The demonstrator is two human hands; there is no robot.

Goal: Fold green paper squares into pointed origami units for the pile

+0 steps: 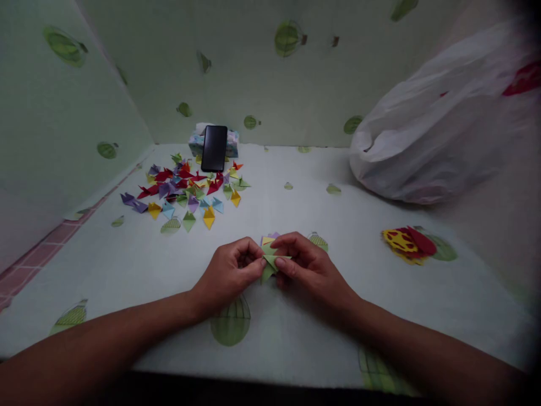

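Observation:
A light green folded paper piece (270, 269) is pinched between both hands, just above the table. My left hand (234, 265) grips its left corner with thumb and forefinger. From the other side, my right hand (306, 266) holds it, thumb in front and fingers partly behind. Just beyond the fingertips lie some paper sheets (266, 240), yellow and purple at their edges, mostly hidden by the hands. To the far left spreads a pile of folded paper pieces (188, 189) in red, purple, green, blue, orange and yellow.
A dark phone (214, 148) leans upright against a tissue box (232, 144) behind the pile. At the right, a large white plastic bag (422, 129) rests against the wall. Yellow and red cut-out shapes (406, 243) lie in front of it on the white patterned table covering (291, 327).

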